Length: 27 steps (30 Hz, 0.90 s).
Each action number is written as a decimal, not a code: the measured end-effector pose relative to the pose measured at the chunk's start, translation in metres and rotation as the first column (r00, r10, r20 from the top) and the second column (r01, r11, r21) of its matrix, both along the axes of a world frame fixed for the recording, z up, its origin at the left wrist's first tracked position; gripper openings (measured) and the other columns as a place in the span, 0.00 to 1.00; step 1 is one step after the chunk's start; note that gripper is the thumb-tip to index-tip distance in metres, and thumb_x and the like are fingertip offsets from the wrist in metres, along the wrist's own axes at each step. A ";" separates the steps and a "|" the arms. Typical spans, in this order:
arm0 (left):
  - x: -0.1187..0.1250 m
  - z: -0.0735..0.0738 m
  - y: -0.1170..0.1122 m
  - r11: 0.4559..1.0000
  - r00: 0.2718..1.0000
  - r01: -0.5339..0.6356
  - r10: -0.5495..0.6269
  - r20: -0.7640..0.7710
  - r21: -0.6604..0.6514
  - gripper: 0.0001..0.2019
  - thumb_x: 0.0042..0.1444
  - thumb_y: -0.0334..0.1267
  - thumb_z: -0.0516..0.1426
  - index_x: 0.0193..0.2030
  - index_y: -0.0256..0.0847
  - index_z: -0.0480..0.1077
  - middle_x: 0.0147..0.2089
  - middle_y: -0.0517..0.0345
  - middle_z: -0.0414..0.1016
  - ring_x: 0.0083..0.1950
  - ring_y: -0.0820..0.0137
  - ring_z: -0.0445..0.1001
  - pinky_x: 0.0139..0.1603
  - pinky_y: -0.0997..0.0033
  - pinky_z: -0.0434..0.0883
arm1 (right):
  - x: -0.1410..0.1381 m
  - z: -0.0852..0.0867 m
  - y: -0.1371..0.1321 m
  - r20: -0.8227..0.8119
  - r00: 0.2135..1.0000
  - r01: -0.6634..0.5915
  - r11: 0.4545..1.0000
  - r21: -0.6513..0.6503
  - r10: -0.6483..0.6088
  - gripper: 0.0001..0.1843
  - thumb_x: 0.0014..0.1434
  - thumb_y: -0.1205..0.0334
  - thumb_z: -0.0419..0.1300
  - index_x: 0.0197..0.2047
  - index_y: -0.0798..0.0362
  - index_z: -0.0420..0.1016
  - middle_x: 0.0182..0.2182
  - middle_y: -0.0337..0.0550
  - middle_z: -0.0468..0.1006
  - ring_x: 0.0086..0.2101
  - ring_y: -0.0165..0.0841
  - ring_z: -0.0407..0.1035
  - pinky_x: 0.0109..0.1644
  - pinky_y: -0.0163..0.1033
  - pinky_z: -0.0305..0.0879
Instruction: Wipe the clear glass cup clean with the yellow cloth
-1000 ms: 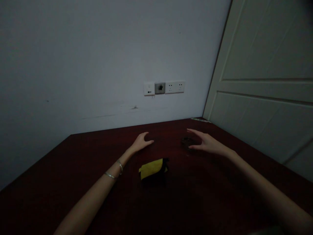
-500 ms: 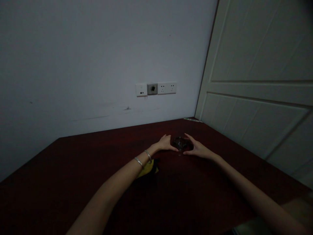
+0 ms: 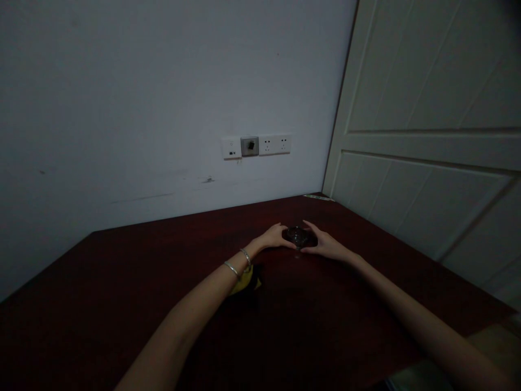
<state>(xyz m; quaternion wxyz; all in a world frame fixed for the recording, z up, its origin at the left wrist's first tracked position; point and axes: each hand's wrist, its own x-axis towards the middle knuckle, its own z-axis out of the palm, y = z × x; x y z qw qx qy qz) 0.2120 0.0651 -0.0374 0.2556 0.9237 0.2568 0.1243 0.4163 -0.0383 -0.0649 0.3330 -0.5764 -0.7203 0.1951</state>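
Observation:
A small dark round object [image 3: 298,236], perhaps a glass dish, sits on the dark red table [image 3: 122,304]. My left hand [image 3: 275,237] cups its left side and my right hand [image 3: 324,244] cups its right side, fingers curved against it. Two thin bracelets circle my left wrist. A yellow and black folded cloth [image 3: 246,279] lies on the table, partly hidden under my left forearm.
A white wall stands behind the table with a row of sockets and a switch [image 3: 255,146]. A white panelled door [image 3: 427,136] runs along the table's right side. A thin pale strip [image 3: 318,197] lies at the table's far right corner. The room is dim.
My left hand has swung right across the table to the dark object, and my right hand has closed in on its other side. The view has shifted slightly right.

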 end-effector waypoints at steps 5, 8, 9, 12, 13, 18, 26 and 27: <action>-0.001 0.000 0.000 1.000 1.000 0.008 -0.008 0.008 -0.027 0.29 0.41 0.48 0.66 0.49 0.35 0.72 0.52 0.45 0.74 0.57 0.53 0.68 0.56 0.60 0.64 | 0.000 0.001 0.001 -0.008 1.000 0.001 1.000 0.002 -0.001 0.53 0.45 0.51 0.67 0.68 0.51 0.43 0.56 0.57 0.67 0.55 0.45 0.65 0.59 0.52 0.59; -0.001 -0.001 0.001 0.999 1.000 0.014 -0.013 0.015 -0.040 0.28 0.41 0.49 0.66 0.48 0.36 0.73 0.50 0.47 0.75 0.54 0.54 0.71 0.53 0.60 0.66 | 0.000 0.000 0.002 -0.017 1.000 0.011 1.000 0.010 -0.010 0.53 0.45 0.52 0.68 0.67 0.51 0.43 0.54 0.56 0.69 0.54 0.44 0.66 0.59 0.53 0.59; -0.001 -0.001 0.001 0.999 1.000 0.016 -0.015 0.017 -0.044 0.27 0.41 0.49 0.66 0.48 0.36 0.73 0.49 0.47 0.76 0.53 0.54 0.71 0.53 0.61 0.66 | 0.000 0.000 0.003 -0.020 1.000 0.015 1.000 0.015 -0.015 0.54 0.44 0.52 0.68 0.67 0.51 0.43 0.54 0.56 0.69 0.53 0.44 0.66 0.59 0.53 0.59; -0.003 0.000 0.001 0.999 0.999 0.023 -0.021 0.025 -0.049 0.27 0.41 0.49 0.66 0.46 0.37 0.74 0.47 0.48 0.77 0.52 0.54 0.72 0.53 0.61 0.66 | 0.000 -0.001 0.004 -0.034 0.999 0.028 0.999 0.025 -0.028 0.55 0.43 0.52 0.69 0.67 0.51 0.44 0.52 0.55 0.70 0.53 0.45 0.67 0.58 0.54 0.59; -0.004 0.000 0.001 0.999 0.999 0.024 -0.023 0.028 -0.049 0.27 0.40 0.50 0.66 0.47 0.37 0.74 0.47 0.48 0.77 0.52 0.54 0.72 0.53 0.61 0.66 | -0.001 0.000 0.004 -0.041 0.999 0.032 0.999 0.027 -0.031 0.55 0.42 0.52 0.69 0.67 0.51 0.43 0.52 0.55 0.70 0.53 0.45 0.67 0.58 0.54 0.59; -0.025 0.011 0.000 0.999 0.999 -0.010 0.012 0.053 -0.033 0.32 0.41 0.54 0.65 0.52 0.37 0.72 0.55 0.44 0.72 0.59 0.51 0.66 0.58 0.57 0.63 | -0.017 0.011 0.007 -0.080 0.997 0.020 0.999 0.041 -0.016 0.56 0.43 0.50 0.69 0.67 0.49 0.42 0.53 0.53 0.69 0.53 0.43 0.66 0.58 0.52 0.60; -0.122 0.045 0.000 0.990 0.989 -0.136 0.134 0.055 0.036 0.35 0.42 0.52 0.65 0.57 0.41 0.67 0.63 0.46 0.64 0.66 0.51 0.57 0.65 0.55 0.55 | -0.106 0.044 0.031 -0.094 0.990 -0.094 0.989 0.118 0.105 0.57 0.41 0.52 0.70 0.67 0.53 0.44 0.51 0.53 0.69 0.53 0.44 0.66 0.58 0.50 0.58; -0.139 0.049 0.000 0.986 0.986 -0.160 0.158 0.048 0.044 0.36 0.41 0.52 0.65 0.58 0.41 0.67 0.64 0.45 0.62 0.66 0.51 0.57 0.65 0.54 0.55 | -0.122 0.047 0.035 -0.093 0.988 -0.115 0.986 0.124 0.127 0.56 0.41 0.53 0.70 0.67 0.53 0.44 0.51 0.53 0.70 0.52 0.44 0.66 0.58 0.50 0.59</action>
